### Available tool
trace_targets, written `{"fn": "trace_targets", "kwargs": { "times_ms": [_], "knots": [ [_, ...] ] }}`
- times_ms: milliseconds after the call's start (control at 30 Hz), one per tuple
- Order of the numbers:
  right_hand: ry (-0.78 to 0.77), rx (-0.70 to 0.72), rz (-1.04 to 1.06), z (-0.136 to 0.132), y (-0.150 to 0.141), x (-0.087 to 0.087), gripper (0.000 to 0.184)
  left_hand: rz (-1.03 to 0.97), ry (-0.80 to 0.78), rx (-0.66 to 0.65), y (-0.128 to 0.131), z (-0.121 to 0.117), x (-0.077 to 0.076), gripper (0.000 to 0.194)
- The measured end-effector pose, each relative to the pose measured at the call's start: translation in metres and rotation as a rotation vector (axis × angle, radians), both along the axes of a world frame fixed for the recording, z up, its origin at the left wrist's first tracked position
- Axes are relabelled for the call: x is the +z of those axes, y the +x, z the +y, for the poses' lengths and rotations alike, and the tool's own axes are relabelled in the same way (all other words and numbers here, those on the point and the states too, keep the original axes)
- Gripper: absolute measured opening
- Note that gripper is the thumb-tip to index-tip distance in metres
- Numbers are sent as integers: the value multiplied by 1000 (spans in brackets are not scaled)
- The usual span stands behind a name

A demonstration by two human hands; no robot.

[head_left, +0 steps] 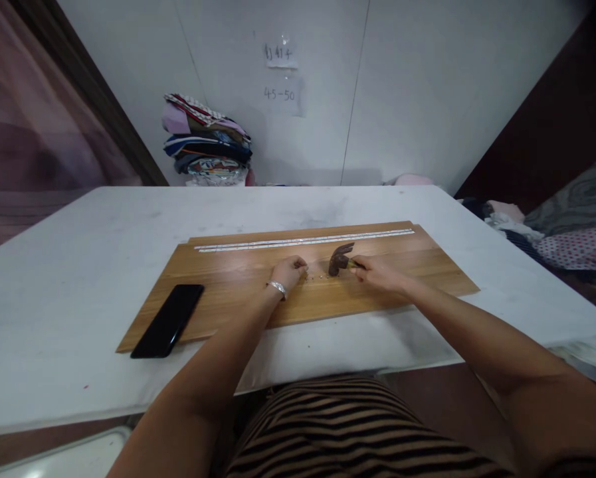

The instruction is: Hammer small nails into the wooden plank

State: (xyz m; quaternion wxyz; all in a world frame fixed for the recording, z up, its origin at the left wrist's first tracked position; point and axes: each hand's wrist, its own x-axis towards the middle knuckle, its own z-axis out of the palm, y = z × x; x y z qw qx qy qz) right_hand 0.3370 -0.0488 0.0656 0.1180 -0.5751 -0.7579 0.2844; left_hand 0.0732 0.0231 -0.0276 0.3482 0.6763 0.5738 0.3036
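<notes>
My right hand is wrapped round the short handle of a claw hammer. The hammer's dark head rests on or just above a wood-grain board, its claw pointing up and to the right. To the left, my left hand, with a silver bracelet at the wrist, has its thumb and fingers pinched together low over the board. Whatever is in that pinch is too small to make out. Several tiny loose pieces, perhaps nails, are scattered on the wood between the two hands.
Two pale marked strips run along the board's far side. A black phone overlaps the board's left end. Beneath is a white-covered table. Folded clothes are stacked behind it, and more fabric lies at the right.
</notes>
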Motion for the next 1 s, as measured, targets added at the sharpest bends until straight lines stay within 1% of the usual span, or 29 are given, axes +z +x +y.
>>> {"fn": "trace_targets", "kwargs": {
  "times_ms": [133,367,600,867,1000],
  "knots": [
    [-15,-19,-13,1,0,2,22,-10,-12,-1,0,-1,1,3],
    [0,11,-10,0,1,-6,22,-24,-15,1,0,-2,4,3],
    [15,-8,-21,2,1,-4,23,-35,-2,-8,-1,-1,1,4],
    [9,13,-9,0,-1,-5,22,-38,-8,10,0,-2,4,4],
    [6,4,-9,0,-1,-3,21,-76,-32,9,-1,-3,7,4]
  ]
}}
